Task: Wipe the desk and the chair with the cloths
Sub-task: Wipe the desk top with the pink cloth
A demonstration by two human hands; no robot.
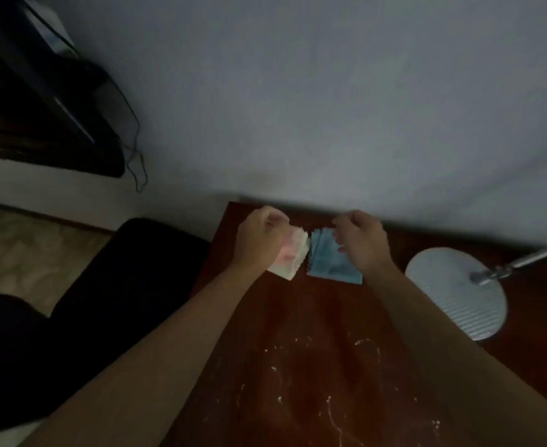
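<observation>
The dark bench [298,317] is running off the bottom edge, white smears [330,408] showing near its front. Near its back edge, the left hand [259,240] is pinching the pale pink cloth [289,259]; the right hand [360,241] is pinching the blue cloth [330,262]. Blur is hiding the fingertips.

Dim, soft-focus wide-angle view: pale wall [330,108] catches faint light, dark tabletop [298,366] sinks into shadow, edges bowed and blurred.
</observation>
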